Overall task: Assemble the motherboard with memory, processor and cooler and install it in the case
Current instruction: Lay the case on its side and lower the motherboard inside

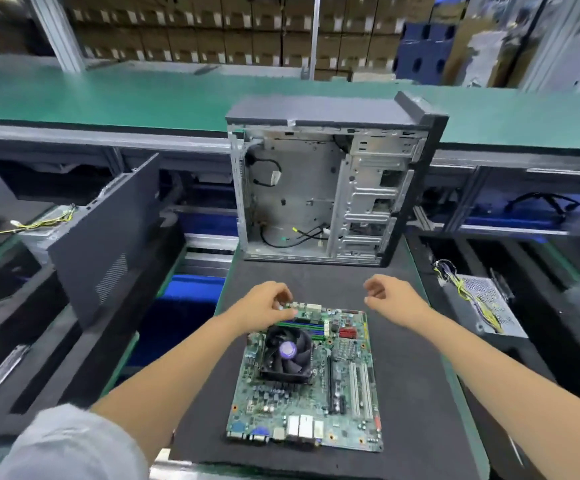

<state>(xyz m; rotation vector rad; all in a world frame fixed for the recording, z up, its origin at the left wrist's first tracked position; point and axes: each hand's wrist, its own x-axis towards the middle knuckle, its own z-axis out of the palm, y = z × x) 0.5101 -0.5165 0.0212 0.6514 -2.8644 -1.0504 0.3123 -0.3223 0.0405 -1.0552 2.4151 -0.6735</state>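
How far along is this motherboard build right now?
Done: the cooler sits on the motherboard, with memory sticks in the slots beside it. In hand: the left hand touches the board's far edge; the right hand hovers empty, fingers loosely curled. Left: the board lies on the mat, not yet inside the open case.

The motherboard (307,382) lies flat on the near part of the mat (413,358), with the cooler (287,355) on its far left area. The open case (330,188) stands upright at the mat's far end. A side panel (108,237) leans to the left; a power supply (482,303) lies to the right.
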